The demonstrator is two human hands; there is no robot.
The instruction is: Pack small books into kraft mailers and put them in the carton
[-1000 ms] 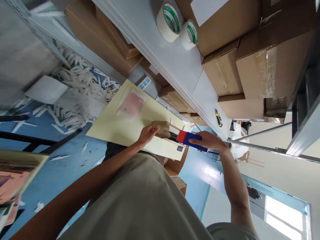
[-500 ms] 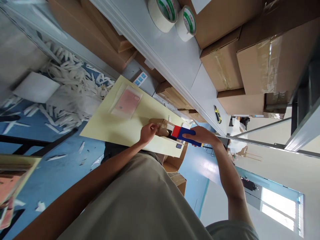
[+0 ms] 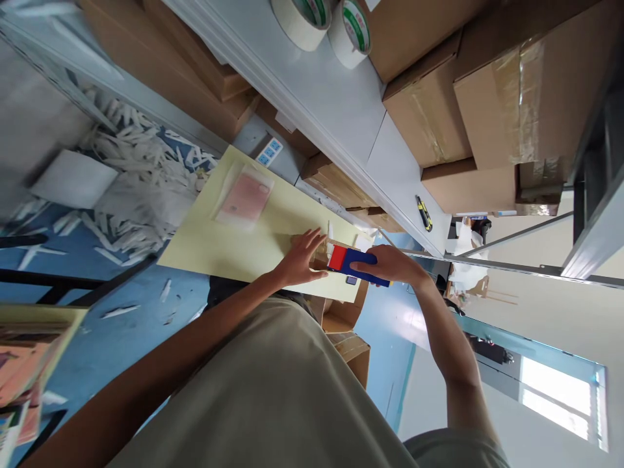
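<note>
Holds the left grip (image 3: 299, 261) spread wide, with fingers and thumb well apart, by a small brown cardboard box (image 3: 320, 258), presumably for steadying; cannot tell contact from a hover. Has the right grip (image 3: 389, 263) wrapped around a blue-and-red block (image 3: 355, 255), apparently for control, with the red end at the box. Works on a pale yellow counter (image 3: 195, 240), near a sleeved pink card (image 3: 247, 197). Faces a white shelf (image 3: 336, 110) bearing masking tape rolls (image 3: 345, 55), a utility knife (image 3: 424, 213) and taped cartons (image 3: 526, 97), perhaps placed within reach. Overlooks a blue floor (image 3: 146, 305) strewn with white strips (image 3: 131, 162).

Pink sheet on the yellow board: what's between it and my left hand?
In the head view, only bare yellow board lies between the pink sheet and your left hand.
</note>
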